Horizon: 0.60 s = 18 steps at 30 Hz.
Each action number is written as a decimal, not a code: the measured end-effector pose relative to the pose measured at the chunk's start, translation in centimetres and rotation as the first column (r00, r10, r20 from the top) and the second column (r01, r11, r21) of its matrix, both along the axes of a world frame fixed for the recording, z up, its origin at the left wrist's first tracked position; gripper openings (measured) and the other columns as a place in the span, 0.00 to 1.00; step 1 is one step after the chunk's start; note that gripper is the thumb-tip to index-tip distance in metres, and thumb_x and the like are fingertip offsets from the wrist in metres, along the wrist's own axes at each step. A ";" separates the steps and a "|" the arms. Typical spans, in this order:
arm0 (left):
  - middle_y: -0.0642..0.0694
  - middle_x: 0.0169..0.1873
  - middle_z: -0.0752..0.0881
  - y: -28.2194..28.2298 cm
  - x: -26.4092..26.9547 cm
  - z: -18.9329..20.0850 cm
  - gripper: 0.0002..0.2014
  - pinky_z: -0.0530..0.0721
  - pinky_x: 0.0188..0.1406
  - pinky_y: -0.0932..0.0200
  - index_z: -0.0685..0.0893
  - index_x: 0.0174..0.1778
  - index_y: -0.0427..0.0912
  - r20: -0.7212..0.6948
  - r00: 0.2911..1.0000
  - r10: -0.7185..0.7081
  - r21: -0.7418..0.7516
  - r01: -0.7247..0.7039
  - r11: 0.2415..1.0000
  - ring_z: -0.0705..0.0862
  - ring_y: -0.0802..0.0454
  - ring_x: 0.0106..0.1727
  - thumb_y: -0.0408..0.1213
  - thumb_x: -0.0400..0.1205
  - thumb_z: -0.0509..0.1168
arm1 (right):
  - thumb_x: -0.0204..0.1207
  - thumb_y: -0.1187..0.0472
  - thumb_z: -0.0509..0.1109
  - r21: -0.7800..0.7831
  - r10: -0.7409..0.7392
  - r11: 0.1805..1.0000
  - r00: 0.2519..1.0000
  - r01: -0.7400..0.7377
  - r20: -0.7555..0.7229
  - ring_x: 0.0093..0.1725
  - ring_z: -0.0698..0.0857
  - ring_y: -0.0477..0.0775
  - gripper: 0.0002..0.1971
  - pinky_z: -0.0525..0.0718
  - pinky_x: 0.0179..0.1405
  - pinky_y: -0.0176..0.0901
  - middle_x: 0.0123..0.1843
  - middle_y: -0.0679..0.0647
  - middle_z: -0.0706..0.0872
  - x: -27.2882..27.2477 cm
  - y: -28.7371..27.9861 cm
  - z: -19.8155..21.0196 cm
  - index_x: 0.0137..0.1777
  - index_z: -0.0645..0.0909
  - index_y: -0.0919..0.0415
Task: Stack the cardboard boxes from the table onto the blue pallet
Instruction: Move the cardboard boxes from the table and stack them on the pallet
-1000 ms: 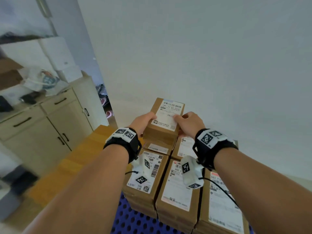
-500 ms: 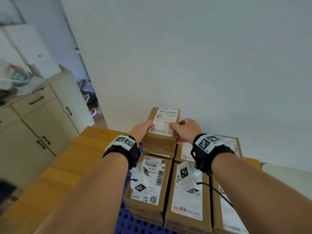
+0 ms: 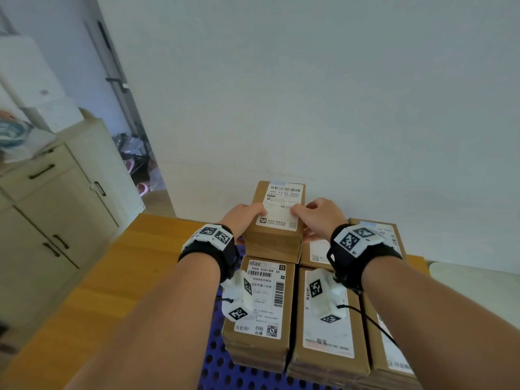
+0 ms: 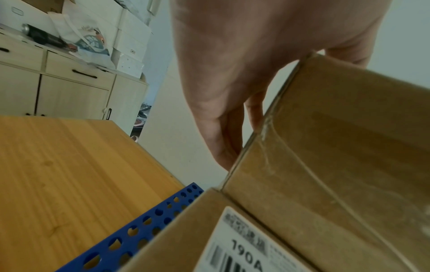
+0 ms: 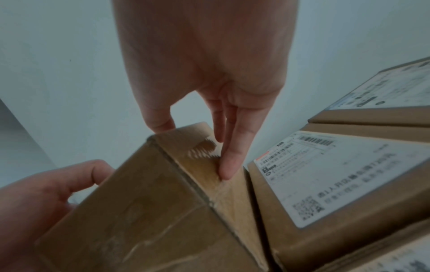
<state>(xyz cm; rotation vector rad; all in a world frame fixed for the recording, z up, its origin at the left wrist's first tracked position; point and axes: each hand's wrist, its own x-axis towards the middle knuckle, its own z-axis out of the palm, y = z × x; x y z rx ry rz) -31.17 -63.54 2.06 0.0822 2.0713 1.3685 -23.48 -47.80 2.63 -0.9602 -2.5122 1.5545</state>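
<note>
I hold a small cardboard box (image 3: 277, 220) with a white label between both hands, at the back left of the stack. My left hand (image 3: 243, 218) grips its left side, thumb on top. My right hand (image 3: 318, 220) grips its right side, and its fingers (image 5: 229, 156) lie along the taped side of the box (image 5: 163, 202). The box stands higher than the labelled boxes (image 3: 259, 311) around it. Whether it rests on the stack I cannot tell. The blue pallet (image 3: 225, 372) with round holes shows under the stack, and its edge (image 4: 139, 224) lies on the table.
The wooden table (image 3: 112, 277) extends to the left of the pallet. A beige cabinet (image 3: 56, 206) with clutter on top stands further left. A white wall (image 3: 309, 108) is close behind the stack. More labelled boxes (image 3: 327, 313) fill the pallet's front and right.
Both hands have carried the box forward and down to the back left of the stack. My view has swung right, so the cabinet has slid left.
</note>
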 end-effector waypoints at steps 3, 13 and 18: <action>0.41 0.56 0.86 0.1 -0.1 0.0 0.27 0.82 0.64 0.37 0.79 0.64 0.42 -0.023 1.000 -0.007 -0.013 0.007 1.000 0.84 0.41 0.59 0.52 0.72 0.65 | 0.76 0.49 0.71 0.014 -0.008 1.000 1.000 0.008 0.003 0.36 0.92 0.55 0.12 0.93 0.37 0.49 0.44 0.52 0.89 0.0 -0.1 0.0 0.46 0.75 0.56; 0.41 0.54 0.88 0.4 -0.8 -0.4 0.22 0.80 0.66 0.37 0.83 0.50 0.45 -0.074 0.994 -0.079 -0.045 0.076 0.996 0.85 0.40 0.59 0.55 0.66 0.62 | 0.75 0.47 0.70 0.043 -0.048 0.998 0.999 0.047 0.023 0.35 0.93 0.56 0.15 0.93 0.40 0.53 0.44 0.52 0.90 0.0 -0.4 -0.2 0.51 0.78 0.58; 0.42 0.54 0.86 0.3 -1.1 0.1 0.26 0.79 0.67 0.39 0.83 0.52 0.43 -0.132 0.989 -0.074 -0.092 0.062 0.994 0.83 0.41 0.57 0.59 0.67 0.61 | 0.76 0.43 0.67 0.110 -0.069 0.992 0.998 0.068 0.007 0.40 0.92 0.58 0.18 0.92 0.43 0.57 0.42 0.54 0.89 0.4 -0.1 0.2 0.52 0.78 0.58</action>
